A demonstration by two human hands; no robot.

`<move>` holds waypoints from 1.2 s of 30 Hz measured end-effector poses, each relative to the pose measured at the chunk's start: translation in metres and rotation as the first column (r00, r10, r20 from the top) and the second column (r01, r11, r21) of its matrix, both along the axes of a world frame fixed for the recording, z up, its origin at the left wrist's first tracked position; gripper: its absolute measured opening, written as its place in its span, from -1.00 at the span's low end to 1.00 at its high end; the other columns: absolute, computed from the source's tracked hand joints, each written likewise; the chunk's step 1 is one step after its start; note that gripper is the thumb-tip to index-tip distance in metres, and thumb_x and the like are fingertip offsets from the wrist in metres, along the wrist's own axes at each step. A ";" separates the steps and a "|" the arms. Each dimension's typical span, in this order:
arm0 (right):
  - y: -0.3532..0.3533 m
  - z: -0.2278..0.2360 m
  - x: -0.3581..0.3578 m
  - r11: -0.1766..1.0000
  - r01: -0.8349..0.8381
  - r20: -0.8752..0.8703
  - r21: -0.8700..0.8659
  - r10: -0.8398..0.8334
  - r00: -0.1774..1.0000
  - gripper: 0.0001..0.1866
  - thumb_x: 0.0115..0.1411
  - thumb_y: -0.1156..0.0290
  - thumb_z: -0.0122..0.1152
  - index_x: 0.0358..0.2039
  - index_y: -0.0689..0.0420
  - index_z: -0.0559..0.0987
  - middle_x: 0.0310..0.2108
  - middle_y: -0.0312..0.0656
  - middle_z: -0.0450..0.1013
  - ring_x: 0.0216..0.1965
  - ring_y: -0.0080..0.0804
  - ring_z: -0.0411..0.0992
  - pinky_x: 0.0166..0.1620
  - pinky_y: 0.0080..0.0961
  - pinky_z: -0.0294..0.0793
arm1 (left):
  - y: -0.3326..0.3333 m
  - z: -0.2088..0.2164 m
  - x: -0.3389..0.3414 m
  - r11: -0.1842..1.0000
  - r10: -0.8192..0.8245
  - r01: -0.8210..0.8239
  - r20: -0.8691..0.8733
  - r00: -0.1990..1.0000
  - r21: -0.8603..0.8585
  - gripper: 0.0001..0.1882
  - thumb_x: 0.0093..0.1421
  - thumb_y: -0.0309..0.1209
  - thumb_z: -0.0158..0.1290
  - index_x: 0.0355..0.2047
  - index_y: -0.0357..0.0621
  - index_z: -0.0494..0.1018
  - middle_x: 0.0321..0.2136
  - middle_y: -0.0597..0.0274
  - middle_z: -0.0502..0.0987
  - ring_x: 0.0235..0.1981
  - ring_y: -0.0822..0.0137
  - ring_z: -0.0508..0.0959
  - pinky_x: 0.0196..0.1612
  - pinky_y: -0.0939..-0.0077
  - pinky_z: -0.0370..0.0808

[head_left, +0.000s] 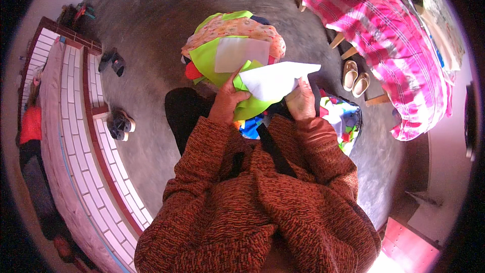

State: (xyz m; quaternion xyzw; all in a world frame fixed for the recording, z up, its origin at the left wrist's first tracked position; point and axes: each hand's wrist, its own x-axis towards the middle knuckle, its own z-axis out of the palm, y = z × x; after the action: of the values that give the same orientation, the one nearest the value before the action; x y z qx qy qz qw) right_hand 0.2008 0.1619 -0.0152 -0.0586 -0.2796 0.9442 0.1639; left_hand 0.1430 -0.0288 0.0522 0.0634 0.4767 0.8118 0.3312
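In front of my lap I hold up a white and lime-green piece of cloth (273, 81). My left hand (230, 100) pinches its lime-green side, thumb on top. The white part's right end is gripped by my right hand (302, 102); some of those fingers are hidden. Just beyond the cloth sits a heaped pile with a peach floral fabric (230, 29) and a lime-green piece bearing a pale panel (242, 54). Blue cloth (250, 128) shows low between my legs. Beside my right forearm are mixed colourful cloth scraps (343, 119), apparently in a dark-rimmed container.
To the right, a pink plaid cover (374, 40) drapes over wooden-legged furniture, with pale slip-on shoes (355, 79) next to it. Dark shoes (121, 124) stand on the grey floor at left, by a white-tiled low structure (83, 106). A pink board (409, 245) is at lower right.
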 end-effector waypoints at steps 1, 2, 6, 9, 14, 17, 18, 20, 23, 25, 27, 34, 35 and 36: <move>0.000 0.001 0.001 1.000 -0.017 -0.007 -0.004 0.017 1.000 -0.60 0.19 0.23 0.02 -0.01 0.12 0.32 -0.05 -0.25 0.33 0.03 -0.34 0.26 0.13 -0.32 0.17 | -0.004 -0.001 -0.002 1.000 0.007 -0.007 -0.008 1.000 0.013 -0.26 -0.12 -0.73 -0.13 0.18 -0.21 0.10 -0.02 0.14 0.37 -0.07 0.33 0.42 -0.01 0.51 0.36; 0.003 0.004 0.002 0.999 -0.033 -0.021 -0.006 0.032 0.999 -0.62 0.19 0.24 0.02 -0.02 0.12 0.33 -0.06 -0.25 0.34 0.02 -0.33 0.27 0.12 -0.32 0.18 | -0.006 -0.001 -0.004 1.000 0.014 -0.014 -0.022 1.000 0.027 -0.26 -0.13 -0.72 -0.12 0.17 -0.22 0.11 -0.03 0.14 0.37 -0.07 0.32 0.43 -0.02 0.51 0.37; 0.003 0.005 0.005 0.999 0.035 0.095 0.022 -0.037 0.995 -0.65 0.21 0.25 0.00 -0.06 0.16 0.35 -0.12 -0.26 0.38 -0.05 -0.38 0.33 0.06 -0.37 0.27 | -0.022 -0.008 -0.013 0.997 0.010 -0.019 -0.122 0.993 -0.075 -0.29 -0.11 -0.62 -0.10 0.16 -0.20 0.12 -0.10 0.10 0.41 -0.12 0.26 0.46 -0.03 0.41 0.40; 0.001 0.021 0.007 0.976 0.031 0.116 0.214 -0.057 0.992 -0.67 0.22 0.24 -0.01 -0.09 0.17 0.37 -0.16 -0.25 0.40 -0.10 -0.41 0.37 0.01 -0.40 0.32 | -0.034 -0.006 -0.017 0.993 0.043 -0.058 -0.146 0.988 -0.102 -0.30 -0.14 -0.63 -0.11 0.14 -0.23 0.15 -0.10 0.11 0.42 -0.12 0.28 0.46 -0.04 0.44 0.40; 0.000 0.053 -0.013 0.929 -0.031 0.155 0.369 -0.028 0.988 -0.68 0.25 0.19 -0.06 -0.16 0.18 0.41 -0.27 -0.21 0.45 -0.25 -0.46 0.43 -0.13 -0.49 0.41 | -0.053 -0.012 -0.026 0.992 0.104 -0.105 -0.022 0.994 -0.067 -0.32 -0.16 -0.60 -0.09 0.10 -0.25 0.19 -0.11 0.09 0.44 -0.12 0.23 0.47 -0.07 0.40 0.42; -0.016 0.098 -0.041 0.905 -0.036 0.177 0.423 -0.043 0.983 -0.72 0.23 0.21 -0.01 -0.24 0.17 0.45 -0.36 -0.26 0.45 -0.38 -0.51 0.43 -0.21 -0.53 0.43 | -0.066 -0.020 -0.032 0.996 0.083 -0.084 0.021 0.996 0.015 -0.36 -0.17 -0.66 -0.13 0.05 -0.30 0.25 -0.15 0.06 0.45 -0.17 0.26 0.50 -0.10 0.44 0.45; -0.017 0.102 -0.052 0.879 0.014 0.142 0.477 -0.092 0.986 -0.75 0.22 0.22 0.02 -0.28 0.16 0.45 -0.39 -0.28 0.45 -0.41 -0.55 0.40 -0.26 -0.56 0.41 | -0.070 -0.021 -0.033 0.996 0.077 -0.078 0.039 0.996 0.030 -0.36 -0.17 -0.66 -0.13 0.05 -0.30 0.25 -0.16 0.06 0.46 -0.18 0.26 0.50 -0.11 0.44 0.45; -0.018 0.109 -0.078 0.811 0.112 0.061 0.574 -0.178 0.982 -0.79 0.20 0.25 0.08 -0.37 0.14 0.46 -0.43 -0.33 0.44 -0.48 -0.62 0.36 -0.36 -0.63 0.38 | -0.078 -0.026 -0.035 0.995 0.067 -0.072 0.075 0.995 0.063 -0.38 -0.16 -0.65 -0.13 0.04 -0.30 0.26 -0.18 0.06 0.47 -0.19 0.26 0.51 -0.13 0.44 0.46; -0.016 0.137 -0.109 0.609 0.218 -0.061 0.763 -0.268 0.961 -0.82 0.15 0.29 0.15 -0.45 0.12 0.47 -0.53 -0.46 0.34 -0.52 -0.73 0.21 -0.43 -0.70 0.25 | -0.088 -0.060 -0.043 0.994 0.027 -0.030 0.031 0.999 0.104 -0.39 -0.16 -0.66 -0.13 0.03 -0.31 0.27 -0.20 0.07 0.48 -0.22 0.25 0.52 -0.16 0.43 0.47; 0.004 0.149 -0.131 0.413 0.262 -0.128 0.872 -0.324 0.937 -0.80 0.13 0.27 0.19 -0.48 0.12 0.48 -0.56 -0.50 0.30 -0.55 -0.73 0.15 -0.48 -0.70 0.21 | -0.090 -0.067 -0.046 0.996 0.030 -0.034 0.042 0.999 0.088 -0.39 -0.16 -0.67 -0.12 0.02 -0.32 0.28 -0.21 0.08 0.48 -0.22 0.26 0.52 -0.17 0.43 0.47; 0.012 0.161 -0.154 0.213 0.347 -0.267 0.913 -0.330 0.905 -0.79 0.10 0.26 0.23 -0.47 0.11 0.46 -0.56 -0.49 0.30 -0.52 -0.74 0.16 -0.44 -0.77 0.19 | -0.091 -0.075 -0.047 0.992 0.008 -0.010 0.015 1.000 0.123 -0.40 -0.16 -0.67 -0.10 0.02 -0.33 0.28 -0.21 0.09 0.48 -0.23 0.27 0.52 -0.16 0.43 0.46; -0.028 0.133 -0.204 -0.243 0.386 -0.442 0.890 -0.253 0.860 -0.78 0.12 0.26 0.17 -0.30 0.10 0.45 -0.48 -0.05 0.44 -0.57 -0.35 0.34 -0.44 -0.42 0.37 | -0.090 -0.066 -0.052 0.982 -0.075 0.062 0.068 0.995 0.180 -0.38 -0.17 -0.66 -0.11 0.04 -0.33 0.25 -0.21 0.06 0.48 -0.23 0.29 0.52 -0.16 0.45 0.47; -0.047 0.118 -0.206 -0.197 0.214 -0.250 0.957 -0.177 0.952 -0.76 0.12 0.28 0.16 -0.24 0.10 0.44 -0.40 -0.03 0.44 -0.50 -0.31 0.36 -0.37 -0.42 0.38 | -0.092 -0.064 -0.052 0.983 -0.087 0.076 0.061 0.994 0.167 -0.37 -0.18 -0.64 -0.09 0.04 -0.31 0.25 -0.20 0.08 0.48 -0.21 0.28 0.52 -0.14 0.43 0.46; -0.064 0.101 -0.204 -0.169 0.028 -0.046 0.985 -0.103 0.994 -0.72 0.11 0.31 0.16 -0.17 0.09 0.43 -0.31 -0.02 0.44 -0.42 -0.27 0.39 -0.30 -0.42 0.40 | -0.092 -0.061 -0.053 0.983 -0.111 0.101 0.055 0.992 0.154 -0.36 -0.19 -0.63 -0.07 0.04 -0.29 0.25 -0.19 0.09 0.48 -0.20 0.27 0.51 -0.12 0.41 0.45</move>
State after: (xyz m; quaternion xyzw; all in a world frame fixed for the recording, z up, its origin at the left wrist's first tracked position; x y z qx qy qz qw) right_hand -0.0030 0.0978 0.0862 0.0498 -0.9014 0.3852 0.1912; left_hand 0.0901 -0.1205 -0.0088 0.0880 0.3990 0.8284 0.3831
